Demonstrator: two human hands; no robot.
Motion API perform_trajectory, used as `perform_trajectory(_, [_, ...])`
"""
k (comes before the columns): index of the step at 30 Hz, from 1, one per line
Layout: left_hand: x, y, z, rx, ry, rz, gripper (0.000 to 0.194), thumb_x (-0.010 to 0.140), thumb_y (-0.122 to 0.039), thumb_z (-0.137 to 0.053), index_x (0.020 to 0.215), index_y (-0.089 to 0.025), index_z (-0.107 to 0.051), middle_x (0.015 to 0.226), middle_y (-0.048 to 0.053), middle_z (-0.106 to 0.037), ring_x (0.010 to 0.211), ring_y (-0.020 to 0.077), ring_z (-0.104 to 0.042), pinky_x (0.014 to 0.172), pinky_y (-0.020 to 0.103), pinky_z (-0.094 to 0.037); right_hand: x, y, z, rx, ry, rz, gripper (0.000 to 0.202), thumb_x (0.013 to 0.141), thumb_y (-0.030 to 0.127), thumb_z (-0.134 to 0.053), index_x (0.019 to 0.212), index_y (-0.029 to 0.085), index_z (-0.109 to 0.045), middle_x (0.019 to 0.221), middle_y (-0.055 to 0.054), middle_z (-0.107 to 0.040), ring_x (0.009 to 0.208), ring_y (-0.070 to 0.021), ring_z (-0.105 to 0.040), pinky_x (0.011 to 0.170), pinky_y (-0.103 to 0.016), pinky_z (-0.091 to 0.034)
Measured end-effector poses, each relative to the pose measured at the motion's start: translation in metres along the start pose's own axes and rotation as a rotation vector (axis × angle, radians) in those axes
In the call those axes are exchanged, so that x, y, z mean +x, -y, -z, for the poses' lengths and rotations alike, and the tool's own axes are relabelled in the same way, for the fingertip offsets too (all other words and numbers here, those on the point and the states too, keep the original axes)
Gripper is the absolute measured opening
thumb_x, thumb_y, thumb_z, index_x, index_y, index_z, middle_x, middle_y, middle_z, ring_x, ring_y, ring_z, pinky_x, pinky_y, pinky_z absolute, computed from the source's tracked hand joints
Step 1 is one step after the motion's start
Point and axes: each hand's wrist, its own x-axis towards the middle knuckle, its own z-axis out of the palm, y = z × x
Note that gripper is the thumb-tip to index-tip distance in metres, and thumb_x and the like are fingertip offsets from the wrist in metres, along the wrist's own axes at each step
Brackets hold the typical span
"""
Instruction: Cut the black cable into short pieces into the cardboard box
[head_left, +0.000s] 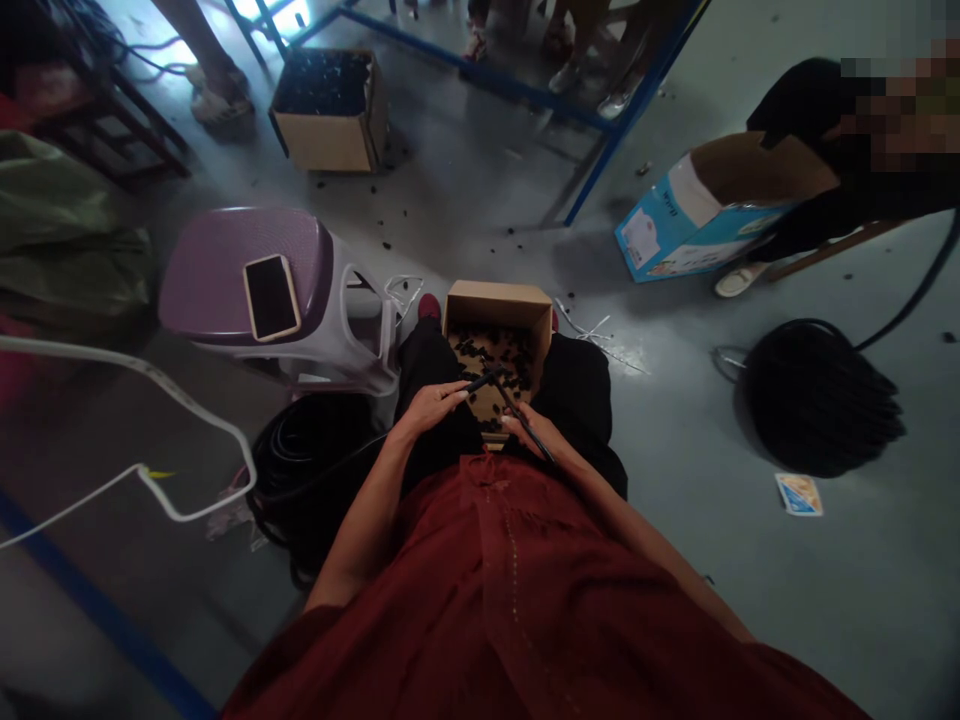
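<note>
Over a cardboard box (501, 296) between my knees, both hands are at work. My left hand (433, 408) is closed around a black strip (480, 382), which seems to run back to a black coil (307, 440) beside my left leg. Closed too, my right hand (546, 436) grips a thin dark stick-like piece (534, 432); its exact kind is too small to tell. The far ends of both pieces meet or cross above the box. Small black bits (495, 350) lie scattered inside it.
A purple-topped stool (202, 270) with a phone (271, 298) stands left. Ahead are a carton of black pieces (330, 140) and a blue table frame (592, 180). At right are a blue carton (667, 235), a seated person and another black coil (817, 400).
</note>
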Motion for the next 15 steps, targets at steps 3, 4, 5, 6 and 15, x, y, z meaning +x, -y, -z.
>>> perform_trajectory(3, [-0.0018, -0.0023, -0.0011, 0.012, -0.027, 0.01, 0.051, 0.083, -0.048, -0.044, 0.121, -0.018, -0.06, 0.067, 0.0, -0.063, 0.063, 0.0117, -0.054, 0.059, 0.02, -0.039, -0.0031, 0.0054, 0.0006, -0.051, -0.026, -0.006, 0.035, 0.082, 0.041, -0.05, 0.109, 0.02, -0.054, 0.098, -0.005, -0.065, 0.084, -0.0181, -0.06, 0.073, -0.026, -0.043])
perform_trajectory(4, [-0.0024, -0.0033, -0.0014, 0.014, -0.033, 0.017, 0.051, 0.083, -0.049, -0.044, 0.12, -0.017, -0.061, 0.068, 0.001, -0.064, 0.064, 0.0122, -0.055, 0.059, 0.02, -0.04, -0.0044, 0.0074, 0.0008, -0.073, -0.037, -0.006, 0.032, 0.081, 0.037, -0.051, 0.108, 0.02, -0.055, 0.099, -0.005, -0.065, 0.085, -0.0183, -0.06, 0.073, -0.026, -0.043])
perform_trajectory(5, [-0.003, -0.0041, -0.0016, 0.014, -0.04, 0.022, 0.052, 0.083, -0.049, -0.045, 0.119, -0.017, -0.061, 0.07, 0.002, -0.065, 0.064, 0.0126, -0.056, 0.059, 0.02, -0.04, -0.0055, 0.0091, 0.001, -0.092, -0.05, -0.007, 0.03, 0.08, 0.033, -0.051, 0.107, 0.021, -0.055, 0.098, -0.005, -0.065, 0.084, -0.0182, -0.06, 0.073, -0.025, -0.042])
perform_trajectory(6, [-0.0035, -0.0049, -0.0018, 0.015, -0.045, 0.026, 0.052, 0.083, -0.05, -0.045, 0.119, -0.016, -0.062, 0.071, 0.002, -0.066, 0.065, 0.0129, -0.057, 0.059, 0.02, -0.04, -0.0065, 0.0104, 0.0008, -0.106, -0.061, -0.005, 0.03, 0.079, 0.029, -0.05, 0.107, 0.021, -0.055, 0.097, -0.005, -0.065, 0.082, -0.0179, -0.06, 0.072, -0.025, -0.042])
perform_trajectory(15, [-0.0043, -0.0058, -0.0029, 0.043, -0.073, 0.025, 0.049, 0.083, -0.047, -0.046, 0.118, -0.017, -0.063, 0.075, 0.003, -0.07, 0.065, 0.0137, -0.06, 0.061, 0.021, -0.042, -0.006, 0.0038, -0.0066, -0.124, -0.103, 0.016, 0.034, 0.076, 0.023, -0.045, 0.108, 0.02, -0.053, 0.082, -0.003, -0.063, 0.067, -0.0146, -0.057, 0.062, -0.02, -0.038])
